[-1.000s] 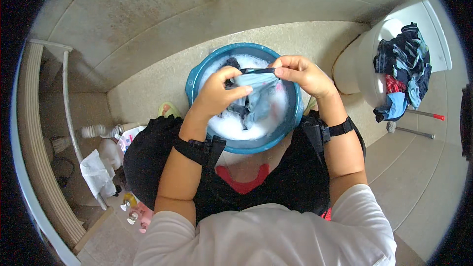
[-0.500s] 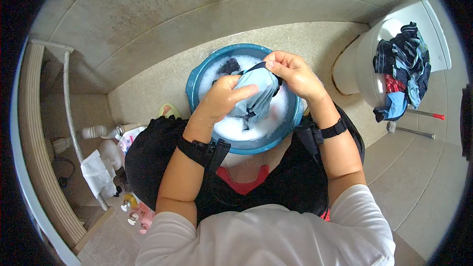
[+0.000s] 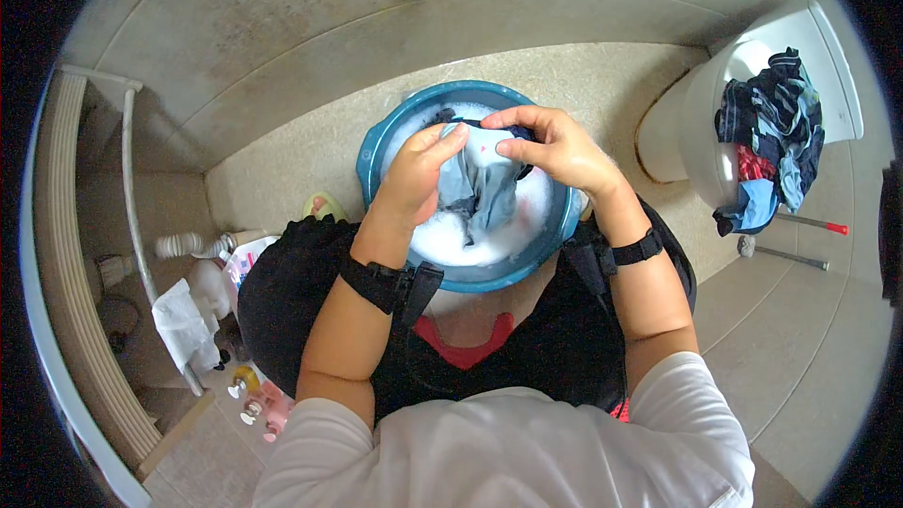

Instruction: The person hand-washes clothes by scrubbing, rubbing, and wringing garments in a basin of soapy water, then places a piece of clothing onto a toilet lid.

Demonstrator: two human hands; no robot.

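Between my two hands a wet light-blue garment (image 3: pixel 478 190) with a dark edge is stretched over a blue plastic basin (image 3: pixel 376 146). My left hand (image 3: pixel 414 174) pinches its left side, thumb on top. My right hand (image 3: pixel 555 146) grips the right side between thumb and fingers, near a small pink mark on the cloth. The garment's lower part hangs down into white suds (image 3: pixel 451 243) in the basin. Dark cloth shows behind my hands at the far side; how much lies under the foam is hidden.
A heap of dark and blue clothes (image 3: pixel 771 132) lies on the white toilet (image 3: pixel 691 122) at the right, with red-tipped rods beside it. At the left are a metal rail (image 3: pixel 132 188), a ribbed hose (image 3: pixel 179 245) and pump bottles (image 3: pixel 263 404). A tiled wall curves behind the basin.
My right hand has shifted slightly left and down along the garment. The cloth has been turned, so a pale patch with a pink mark now faces up between my hands.
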